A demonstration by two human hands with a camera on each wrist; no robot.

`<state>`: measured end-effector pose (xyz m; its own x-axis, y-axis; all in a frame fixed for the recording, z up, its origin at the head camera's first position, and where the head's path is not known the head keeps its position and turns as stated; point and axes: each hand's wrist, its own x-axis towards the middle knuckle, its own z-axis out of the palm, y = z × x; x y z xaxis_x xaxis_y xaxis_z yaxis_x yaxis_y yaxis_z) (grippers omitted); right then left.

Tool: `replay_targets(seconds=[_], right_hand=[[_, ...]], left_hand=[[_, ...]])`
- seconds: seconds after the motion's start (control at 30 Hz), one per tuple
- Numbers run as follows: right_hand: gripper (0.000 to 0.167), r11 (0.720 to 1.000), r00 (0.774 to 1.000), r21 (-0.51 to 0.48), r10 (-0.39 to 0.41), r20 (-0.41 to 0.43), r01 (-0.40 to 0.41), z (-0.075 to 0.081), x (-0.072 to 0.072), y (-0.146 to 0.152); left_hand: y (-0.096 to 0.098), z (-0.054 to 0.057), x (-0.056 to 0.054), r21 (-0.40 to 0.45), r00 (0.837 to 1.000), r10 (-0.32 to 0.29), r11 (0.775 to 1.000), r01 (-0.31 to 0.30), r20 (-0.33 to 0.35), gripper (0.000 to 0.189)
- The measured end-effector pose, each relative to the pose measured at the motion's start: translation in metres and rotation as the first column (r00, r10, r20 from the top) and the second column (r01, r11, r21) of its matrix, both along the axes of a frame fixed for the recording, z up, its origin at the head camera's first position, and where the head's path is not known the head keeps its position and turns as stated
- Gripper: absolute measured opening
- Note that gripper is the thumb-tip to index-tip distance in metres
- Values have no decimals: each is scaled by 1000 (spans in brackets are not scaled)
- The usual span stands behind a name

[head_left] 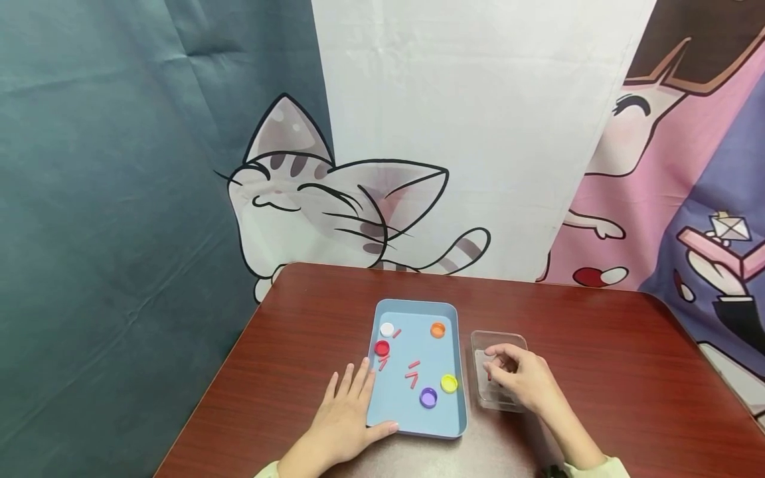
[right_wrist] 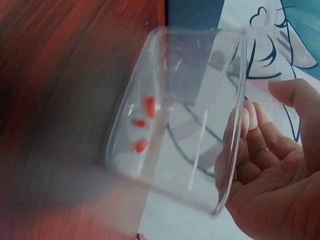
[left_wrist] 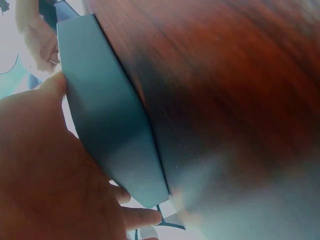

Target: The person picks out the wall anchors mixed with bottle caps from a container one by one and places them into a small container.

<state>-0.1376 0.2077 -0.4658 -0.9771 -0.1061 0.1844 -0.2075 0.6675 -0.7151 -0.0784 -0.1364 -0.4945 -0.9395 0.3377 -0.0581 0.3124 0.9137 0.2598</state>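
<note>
My left hand (head_left: 343, 419) lies with fingers spread along the left edge of a blue tray (head_left: 412, 425), the thumb at its near rim. In the left wrist view the same hand (left_wrist: 60, 165) touches the tray's side wall (left_wrist: 110, 110). Over a clear plastic box (head_left: 499, 406) hovers my right hand (head_left: 528, 378). The right wrist view has this hand (right_wrist: 270, 155) with loosely curled fingers, thumb apart, and nothing visible between them. Several small red sticks (right_wrist: 151, 107) lie in the box. More red sticks (head_left: 414, 364) are scattered in the tray.
The tray also holds a white cap (head_left: 387, 330), a red cap (head_left: 382, 348), an orange cap (head_left: 438, 330), a yellow cap (head_left: 449, 384) and a purple cap (head_left: 428, 398). Both containers stand side by side on a dark red wooden table (head_left: 287, 345). A cartoon-printed curtain (head_left: 478, 119) hangs behind.
</note>
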Motion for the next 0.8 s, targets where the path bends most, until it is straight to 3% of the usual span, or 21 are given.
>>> replay_targets(seconds=[0.33,0.57,0.8], right_hand=[[18,1000,1000,-7,16,-1,-16,0,-6,-25],[18,1000,999,-18,12,45,-11,0,-9,-40],[20,999,999,37,13,41,-14,-2,-12,-54]], left_hand=[[0,-1,0,-12,1000,-1,1000,1,-6,103],[0,0,1,-15,1000,-5,1000,5,-3,103],[0,0,1,1,1000,-12,1000,12,-28,102]])
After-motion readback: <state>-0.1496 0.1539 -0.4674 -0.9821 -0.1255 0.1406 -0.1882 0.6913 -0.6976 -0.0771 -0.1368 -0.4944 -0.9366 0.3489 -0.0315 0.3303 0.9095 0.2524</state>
